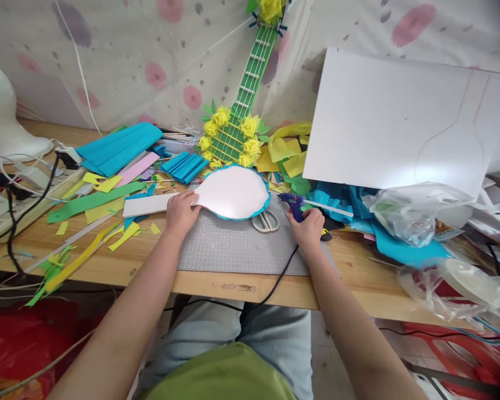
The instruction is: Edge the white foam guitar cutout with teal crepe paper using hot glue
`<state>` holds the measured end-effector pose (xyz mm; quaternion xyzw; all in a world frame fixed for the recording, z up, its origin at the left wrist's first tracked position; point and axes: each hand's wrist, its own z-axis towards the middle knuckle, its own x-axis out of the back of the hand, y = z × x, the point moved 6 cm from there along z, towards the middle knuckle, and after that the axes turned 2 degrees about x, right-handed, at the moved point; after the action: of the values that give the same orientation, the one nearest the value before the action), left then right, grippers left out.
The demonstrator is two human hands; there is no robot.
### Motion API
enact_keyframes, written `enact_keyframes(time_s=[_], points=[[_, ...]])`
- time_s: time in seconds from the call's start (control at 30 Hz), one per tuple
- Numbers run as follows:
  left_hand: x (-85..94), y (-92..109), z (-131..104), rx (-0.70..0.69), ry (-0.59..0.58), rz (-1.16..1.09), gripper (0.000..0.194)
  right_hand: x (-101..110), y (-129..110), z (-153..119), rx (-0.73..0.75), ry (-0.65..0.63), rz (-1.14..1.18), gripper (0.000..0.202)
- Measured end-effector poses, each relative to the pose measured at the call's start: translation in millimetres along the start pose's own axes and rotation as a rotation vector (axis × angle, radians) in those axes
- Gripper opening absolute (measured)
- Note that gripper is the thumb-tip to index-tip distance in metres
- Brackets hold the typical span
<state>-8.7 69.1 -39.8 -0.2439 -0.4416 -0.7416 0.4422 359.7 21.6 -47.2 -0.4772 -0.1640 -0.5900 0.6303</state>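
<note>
A white guitar-shaped board (234,192) with blue crepe paper around its rounded end lies over a grey cutting mat (229,250). My left hand (183,212) is closed on the board where the neck meets the body. To the right, my right hand (306,225) is wrapped round the handle of a blue glue gun (295,204), its nozzle pointing left toward the board's blue edge. A white glue stick (329,208) sticks out of the gun's back. Scissors (265,221) lie on the mat, partly under the board.
A green toy guitar with yellow paper flowers (250,83) leans on the wall. Blue crepe paper (120,147) and green and yellow scraps lie left. At right are a large white board (400,122) and a plastic bag (412,211). The gun's black cable (280,278) crosses the table edge.
</note>
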Motion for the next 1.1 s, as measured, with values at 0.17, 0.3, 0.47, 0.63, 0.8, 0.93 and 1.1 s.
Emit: enact_keyframes(time_s=[0.17, 0.3, 0.47, 0.63, 0.8, 0.93, 1.1], points=[[-2.3, 15.8, -2.0, -0.121, -0.062, -0.023, 0.035, 10.3, -60.6, -24.7, 0.380, -0.135, 0.050, 0.022], [-8.5, 30.8, -7.6, -0.289, -0.139, -0.129, 0.037, -1.7, -131.6, -42.1, 0.692, -0.254, 0.134, 0.020], [-19.3, 31.2, -12.1, -0.293, -0.179, -0.167, 0.056, -28.7, -181.0, -52.0, 0.834, -0.298, 0.157, 0.022], [-26.1, 32.7, -12.4, -0.289, -0.217, -0.143, 0.056, -39.4, -184.1, -52.5, 0.813, -0.278, 0.128, 0.020], [-25.4, 33.2, -10.2, -0.249, -0.233, -0.158, 0.050, -43.0, -177.7, -52.0, 0.803, -0.284, 0.189, 0.011], [-28.0, 28.3, -8.5, -0.158, -0.267, -0.170, 0.048, -46.6, -173.6, -49.5, 0.757, -0.272, 0.252, 0.013], [-31.1, 24.7, -6.8, -0.129, -0.260, -0.192, 0.047, -46.9, -169.5, -47.4, 0.665, -0.244, 0.313, 0.013]])
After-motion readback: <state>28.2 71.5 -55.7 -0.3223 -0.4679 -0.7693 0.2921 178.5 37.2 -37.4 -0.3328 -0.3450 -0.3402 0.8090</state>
